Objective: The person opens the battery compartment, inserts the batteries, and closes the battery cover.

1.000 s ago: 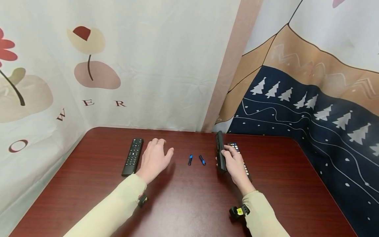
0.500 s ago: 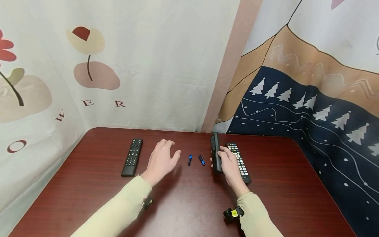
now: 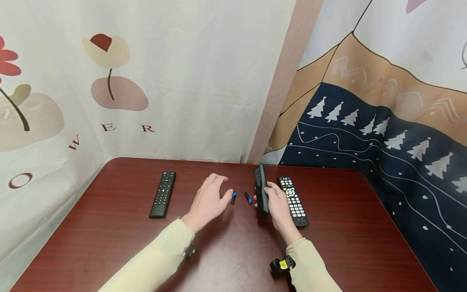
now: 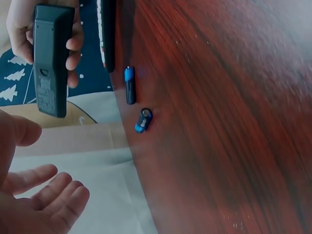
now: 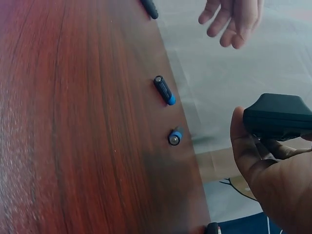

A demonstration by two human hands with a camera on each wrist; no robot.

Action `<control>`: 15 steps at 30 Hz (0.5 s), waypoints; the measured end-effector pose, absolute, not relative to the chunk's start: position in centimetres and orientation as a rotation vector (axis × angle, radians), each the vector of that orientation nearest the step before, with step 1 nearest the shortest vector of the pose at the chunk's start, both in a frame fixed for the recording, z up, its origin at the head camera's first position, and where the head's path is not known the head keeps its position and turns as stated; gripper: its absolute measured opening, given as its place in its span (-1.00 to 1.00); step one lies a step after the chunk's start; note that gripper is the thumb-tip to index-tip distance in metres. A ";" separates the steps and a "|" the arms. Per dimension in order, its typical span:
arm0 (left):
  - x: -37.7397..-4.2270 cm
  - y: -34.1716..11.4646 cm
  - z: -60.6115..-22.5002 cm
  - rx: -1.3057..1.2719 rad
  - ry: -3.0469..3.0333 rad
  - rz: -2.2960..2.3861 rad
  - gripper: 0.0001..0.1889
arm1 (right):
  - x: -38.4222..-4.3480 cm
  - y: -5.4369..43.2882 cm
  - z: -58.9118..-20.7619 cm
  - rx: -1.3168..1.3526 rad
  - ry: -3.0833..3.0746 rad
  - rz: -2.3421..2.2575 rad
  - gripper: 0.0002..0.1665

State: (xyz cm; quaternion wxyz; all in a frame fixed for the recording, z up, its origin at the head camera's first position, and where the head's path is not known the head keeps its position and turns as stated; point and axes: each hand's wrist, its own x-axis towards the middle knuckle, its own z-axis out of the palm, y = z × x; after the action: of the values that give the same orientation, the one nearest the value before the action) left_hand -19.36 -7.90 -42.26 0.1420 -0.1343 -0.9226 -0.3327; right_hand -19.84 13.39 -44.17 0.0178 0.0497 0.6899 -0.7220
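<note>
My right hand [image 3: 279, 207] grips a black remote control [image 3: 261, 190] on edge above the table. Its back, with the battery cover [image 4: 48, 83], faces left in the left wrist view. My left hand [image 3: 209, 198] hovers with fingers loosely bent and thumb apart, holding nothing. Between the hands lie two blue and black batteries: the left battery [image 3: 234, 198] close by my left thumb, the right battery [image 3: 248, 198] just left of the held remote. Both batteries also show in the right wrist view, the nearer battery [image 5: 175, 136] end-on.
A second black remote [image 3: 163, 194] lies buttons up at the left of the brown table [image 3: 233, 259]. A third remote [image 3: 294, 202], with white buttons, lies right of my right hand. A printed curtain [image 3: 197, 81] hangs behind the table's far edge.
My left hand has moved right, towards the batteries. My right hand has brought the held remote left, away from the white-buttoned remote, which is now uncovered. The batteries have stayed in place.
</note>
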 end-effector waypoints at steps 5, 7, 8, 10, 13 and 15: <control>-19.3 -7.1 -42.4 -0.472 -2.658 -1.011 -0.62 | -19.8 13.1 -44.4 0.156 2.132 -2.261 -0.51; -19.2 -6.8 -42.5 -0.503 -2.658 -1.025 -0.62 | -19.7 12.9 -44.5 0.151 2.129 -2.269 -0.51; -19.2 -6.6 -42.5 -0.520 -2.656 -1.037 -0.62 | -19.7 12.9 -44.5 0.151 2.126 -2.274 -0.51; -19.1 -6.3 -42.5 -0.549 -2.652 -1.060 -0.62 | -19.5 12.7 -44.6 0.150 2.110 -2.291 -0.52; -19.0 -5.8 -42.4 -0.593 -2.644 -1.084 -0.62 | -19.4 12.5 -44.6 0.152 2.094 -2.309 -0.52; -19.0 -5.5 -42.4 -0.625 -2.633 -1.094 -0.63 | -19.4 12.4 -44.5 0.153 2.096 -2.307 -0.51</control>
State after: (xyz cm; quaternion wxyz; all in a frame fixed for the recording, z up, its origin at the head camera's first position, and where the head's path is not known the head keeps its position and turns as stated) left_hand -19.02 -5.49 -42.42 0.1112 -0.2126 -0.8965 -0.3725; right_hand -19.36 12.39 -44.52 0.0102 0.0491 0.6716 -0.7392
